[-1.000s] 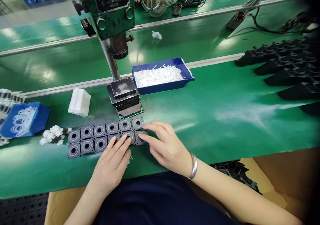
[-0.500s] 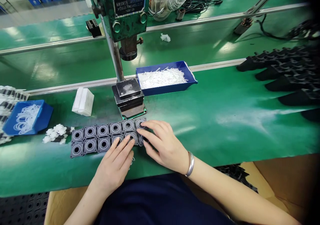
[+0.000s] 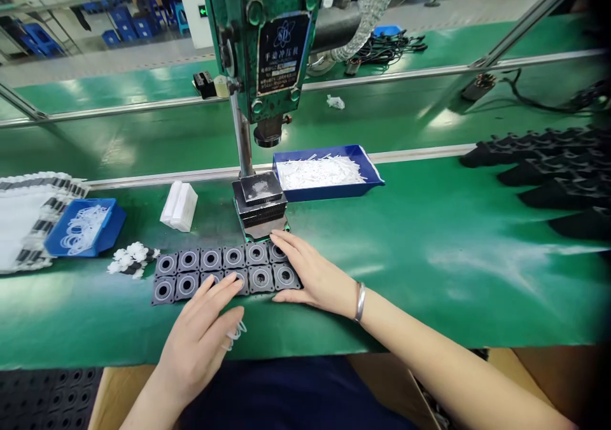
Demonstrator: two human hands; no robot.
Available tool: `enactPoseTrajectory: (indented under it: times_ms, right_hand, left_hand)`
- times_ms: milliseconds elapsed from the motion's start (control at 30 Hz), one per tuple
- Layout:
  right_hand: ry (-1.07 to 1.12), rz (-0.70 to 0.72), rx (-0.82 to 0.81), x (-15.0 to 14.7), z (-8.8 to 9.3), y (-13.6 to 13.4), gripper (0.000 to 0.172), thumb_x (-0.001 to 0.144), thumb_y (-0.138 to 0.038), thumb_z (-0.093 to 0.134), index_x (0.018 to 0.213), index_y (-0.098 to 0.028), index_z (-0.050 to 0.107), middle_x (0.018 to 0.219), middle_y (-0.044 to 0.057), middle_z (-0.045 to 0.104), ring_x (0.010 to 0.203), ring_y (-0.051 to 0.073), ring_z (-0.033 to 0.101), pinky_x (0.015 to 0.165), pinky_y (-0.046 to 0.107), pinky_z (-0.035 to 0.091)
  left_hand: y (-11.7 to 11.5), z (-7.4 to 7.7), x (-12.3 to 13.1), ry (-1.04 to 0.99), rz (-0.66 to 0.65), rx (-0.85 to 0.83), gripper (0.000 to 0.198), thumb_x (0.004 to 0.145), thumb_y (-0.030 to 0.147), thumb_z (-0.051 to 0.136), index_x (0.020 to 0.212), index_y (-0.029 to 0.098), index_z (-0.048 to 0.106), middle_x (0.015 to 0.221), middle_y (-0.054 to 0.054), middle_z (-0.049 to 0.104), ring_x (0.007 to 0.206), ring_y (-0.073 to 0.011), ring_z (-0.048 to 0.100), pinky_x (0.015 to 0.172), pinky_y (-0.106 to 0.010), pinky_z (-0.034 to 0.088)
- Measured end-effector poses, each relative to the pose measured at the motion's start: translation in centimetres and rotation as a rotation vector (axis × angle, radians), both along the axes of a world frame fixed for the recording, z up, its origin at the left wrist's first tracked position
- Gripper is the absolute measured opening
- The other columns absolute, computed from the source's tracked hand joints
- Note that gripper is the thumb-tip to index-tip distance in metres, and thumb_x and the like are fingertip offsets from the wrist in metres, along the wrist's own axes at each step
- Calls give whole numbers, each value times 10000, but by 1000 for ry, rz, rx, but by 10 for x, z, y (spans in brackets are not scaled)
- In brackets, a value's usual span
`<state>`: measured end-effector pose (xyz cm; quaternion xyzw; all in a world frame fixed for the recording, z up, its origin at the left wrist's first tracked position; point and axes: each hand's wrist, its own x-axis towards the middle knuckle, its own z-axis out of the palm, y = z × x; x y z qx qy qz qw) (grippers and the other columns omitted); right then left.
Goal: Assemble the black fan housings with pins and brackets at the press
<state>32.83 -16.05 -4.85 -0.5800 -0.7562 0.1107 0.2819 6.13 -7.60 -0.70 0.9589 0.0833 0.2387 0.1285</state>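
Two rows of black square plates (image 3: 188, 284), each with a round hole and a pale ring around it, lie side by side on the green bench. My left hand (image 3: 200, 334) reaches over the near row, its fingers stretched out across some of the plates. A few translucent white rings (image 3: 237, 333) stick out beneath that hand, held by its thumb side. My right hand (image 3: 315, 277) spans the right end of both rows, fingers at the far edge and thumb at the near edge. It partly covers the far end plate and holds nothing visible.
A green hand press (image 3: 281, 48) stands beyond the plates, its stepped block (image 3: 260, 204) below. Around it are a blue tray (image 3: 329, 191) of white strips, a white block (image 3: 179, 206), a blue bin (image 3: 102, 239) of rings, small white parts (image 3: 132, 258) and black parts (image 3: 548, 188).
My right hand has opened from fingering the end plates to spanning the rows' right end. My left hand has drawn back leftward, showing more of the rings. The camera view has tilted up.
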Motion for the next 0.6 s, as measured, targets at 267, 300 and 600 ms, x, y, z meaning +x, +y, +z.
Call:
enactPoseTrajectory:
  times_ms: [267, 300, 600]
  right_hand:
    - [-38, 101, 15, 6, 5, 11, 1073, 809, -687, 607, 1568, -156, 67, 1489, 222, 373, 1389, 340, 376, 1119, 547, 402]
    - [-52, 99, 22, 6, 5, 10, 1066, 809, -686, 611, 1567, -156, 81, 1482, 219, 385, 1381, 340, 385, 1109, 550, 409]
    - [79, -62, 197, 11, -15, 7, 658, 950, -520, 477, 1488, -182, 308, 1437, 160, 446, 1323, 313, 430, 1054, 497, 438]
  left_hand:
    - [17, 34, -29, -33, 211, -121, 187, 912, 83, 555, 1029, 184, 660, 1204, -110, 695, 1140, -196, 660, 993, -321, 543]
    - [23, 42, -35, -12, 255, -163, 162, 919, 122, 566, 1010, 204, 672, 1136, -85, 725, 1055, -180, 695, 919, -280, 572]
    - [163, 118, -90, 464, 855, -425, 133, 770, 205, 569, 825, 168, 684, 761, 20, 720, 740, -173, 677, 705, -260, 542]
